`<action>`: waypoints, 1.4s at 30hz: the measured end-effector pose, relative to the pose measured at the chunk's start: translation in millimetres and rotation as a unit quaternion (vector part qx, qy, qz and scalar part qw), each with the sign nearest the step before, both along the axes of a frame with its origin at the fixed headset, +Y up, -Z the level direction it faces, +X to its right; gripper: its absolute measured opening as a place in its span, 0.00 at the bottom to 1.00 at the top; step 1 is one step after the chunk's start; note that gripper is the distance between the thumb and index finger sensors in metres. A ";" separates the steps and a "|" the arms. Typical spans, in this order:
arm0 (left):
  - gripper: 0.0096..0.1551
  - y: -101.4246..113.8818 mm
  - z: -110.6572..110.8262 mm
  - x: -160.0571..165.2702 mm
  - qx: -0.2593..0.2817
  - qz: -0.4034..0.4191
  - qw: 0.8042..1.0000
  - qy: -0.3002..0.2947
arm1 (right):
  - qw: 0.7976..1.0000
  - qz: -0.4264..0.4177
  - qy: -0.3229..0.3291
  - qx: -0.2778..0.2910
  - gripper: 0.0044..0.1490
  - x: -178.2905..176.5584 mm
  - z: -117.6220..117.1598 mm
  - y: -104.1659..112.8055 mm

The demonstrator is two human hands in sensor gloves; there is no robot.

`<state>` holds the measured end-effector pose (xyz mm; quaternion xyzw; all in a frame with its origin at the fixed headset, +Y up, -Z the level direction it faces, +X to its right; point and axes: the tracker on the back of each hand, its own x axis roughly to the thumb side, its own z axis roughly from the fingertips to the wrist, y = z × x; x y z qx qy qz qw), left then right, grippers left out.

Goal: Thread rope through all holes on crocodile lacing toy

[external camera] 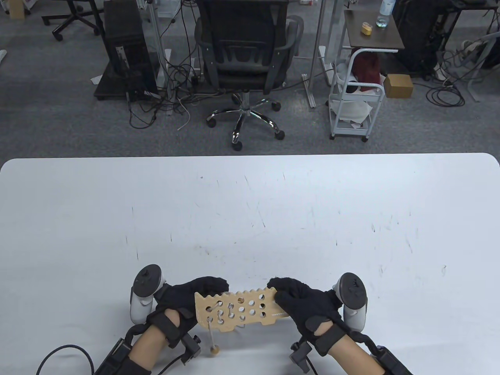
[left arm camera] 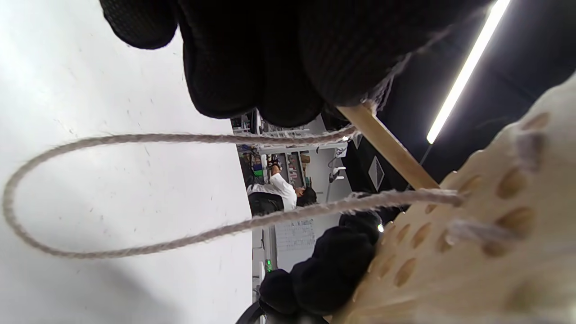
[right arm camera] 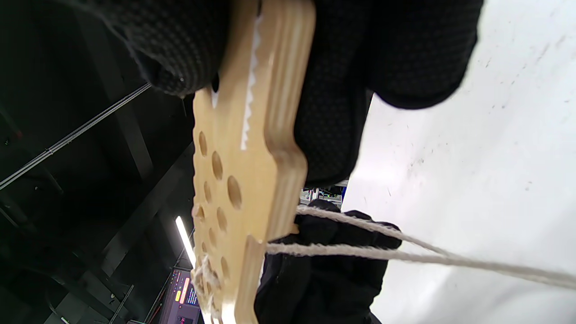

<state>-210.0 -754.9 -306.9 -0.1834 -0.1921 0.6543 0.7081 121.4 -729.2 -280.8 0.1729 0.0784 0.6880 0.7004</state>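
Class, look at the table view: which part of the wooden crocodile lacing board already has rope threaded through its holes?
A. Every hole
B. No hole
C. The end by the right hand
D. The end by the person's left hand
D: on the pale wooden crocodile lacing board, rope crosses only the holes beside the left hand; the holes towards the right hand are bare.

Both hands low at near edge of tabletop [external camera: 250,218], forearms entering from bottom, bare skin between glove cuffs and dark sleeves. Left hand [external camera: 187,300] in black glove, fingers curled over left end of crocodile board [external camera: 238,308]; in left wrist view, fingertips [left arm camera: 252,67] bunched, pinching wooden needle [left arm camera: 387,148] with rope [left arm camera: 135,139] looping off it. Right hand [external camera: 304,302] gloved, fingers curled over right end of board; in right wrist view, thumb on one face, fingers [right arm camera: 405,54] on the other, clamping board edge. Trackers strapped on backs of both hands, pointing outward. Wrist straps and cables on both forearms.
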 end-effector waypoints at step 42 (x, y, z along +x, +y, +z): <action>0.38 17.6 16.2 22.4 0.075 0.065 0.989 -0.105 | 0.997 0.061 -0.020 0.031 0.28 -1.3 1.5 3.1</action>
